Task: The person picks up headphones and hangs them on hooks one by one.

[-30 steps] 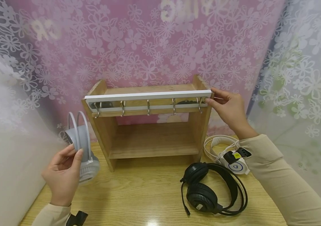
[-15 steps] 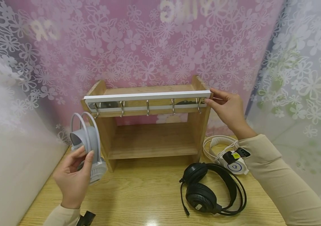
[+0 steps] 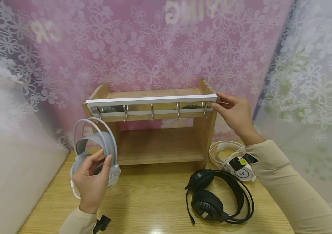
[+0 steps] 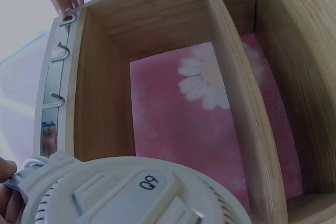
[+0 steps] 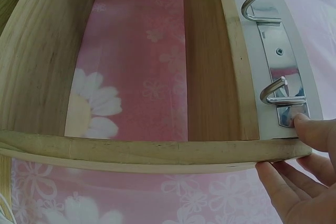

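Hands [image 3: 91, 185] [image 3: 237, 115] pinch arched grey headphones [image 3: 109, 139] (left) and, beside shiny metal hooks [image 5: 283, 99], a grained wooden shelf [image 3: 160, 143] (right).

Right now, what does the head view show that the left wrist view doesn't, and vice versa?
Only the head view shows the black headset and white headset, both lying on the table. Only the left wrist view shows the Q9 marking on the pale grey headset. Both show the wooden shelf, metal hooks on the hook rail, the pale grey headset held in the left hand, and the right hand gripping the hook rail's end.
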Demonstrator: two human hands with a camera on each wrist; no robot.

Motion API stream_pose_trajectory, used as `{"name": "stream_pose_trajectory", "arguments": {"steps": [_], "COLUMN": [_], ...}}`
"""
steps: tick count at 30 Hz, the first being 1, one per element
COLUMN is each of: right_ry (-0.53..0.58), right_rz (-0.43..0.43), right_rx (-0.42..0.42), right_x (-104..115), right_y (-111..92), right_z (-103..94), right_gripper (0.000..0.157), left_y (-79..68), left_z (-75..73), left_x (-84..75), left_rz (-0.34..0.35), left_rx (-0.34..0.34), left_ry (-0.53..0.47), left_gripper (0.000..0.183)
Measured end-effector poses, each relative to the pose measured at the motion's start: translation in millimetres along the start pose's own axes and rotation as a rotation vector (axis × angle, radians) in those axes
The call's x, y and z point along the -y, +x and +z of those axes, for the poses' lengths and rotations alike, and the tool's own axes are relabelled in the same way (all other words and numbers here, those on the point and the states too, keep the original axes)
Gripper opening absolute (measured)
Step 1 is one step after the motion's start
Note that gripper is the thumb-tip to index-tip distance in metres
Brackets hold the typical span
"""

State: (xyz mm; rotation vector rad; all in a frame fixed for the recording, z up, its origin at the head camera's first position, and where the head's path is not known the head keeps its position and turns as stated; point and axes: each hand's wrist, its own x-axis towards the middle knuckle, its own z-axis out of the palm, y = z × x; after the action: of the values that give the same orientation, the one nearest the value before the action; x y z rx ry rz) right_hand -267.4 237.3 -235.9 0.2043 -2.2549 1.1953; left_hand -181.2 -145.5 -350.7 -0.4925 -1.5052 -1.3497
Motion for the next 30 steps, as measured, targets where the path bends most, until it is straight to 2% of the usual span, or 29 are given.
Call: {"name": "stream_pose_trajectory", "arguments": {"steps": [7, 14, 26, 30], "right_ry": [0.004, 0.004, 0.0, 0.003], "right_rz": [0.0, -0.002, -0.019, -0.019], "right_rx": [-0.007, -0.006, -0.019, -0.022], "right_x": [0.8, 2.7, -1.6, -2.2], "right_y": [-1.0, -1.6, -0.8, -0.7], "right_z": [0.3, 0.3, 2.4, 2.7], "right_gripper": [0.046, 0.046, 0.046, 0.046], "left_y": [-4.1, -6.3, -9.8, -10.2], "left_z": [10.0, 17.9, 31.3, 33.3], "left_x": [3.6, 7.5, 10.2, 13.8], "left_rz": [0.043, 0.055, -0.141, -0.182], "left_rx": [0.079, 0.081, 0.067, 0.057], "left_ry": [0.064, 0.091, 0.062, 0.077], "left_gripper": [0.031, 0.033, 0.024, 0.024]}}
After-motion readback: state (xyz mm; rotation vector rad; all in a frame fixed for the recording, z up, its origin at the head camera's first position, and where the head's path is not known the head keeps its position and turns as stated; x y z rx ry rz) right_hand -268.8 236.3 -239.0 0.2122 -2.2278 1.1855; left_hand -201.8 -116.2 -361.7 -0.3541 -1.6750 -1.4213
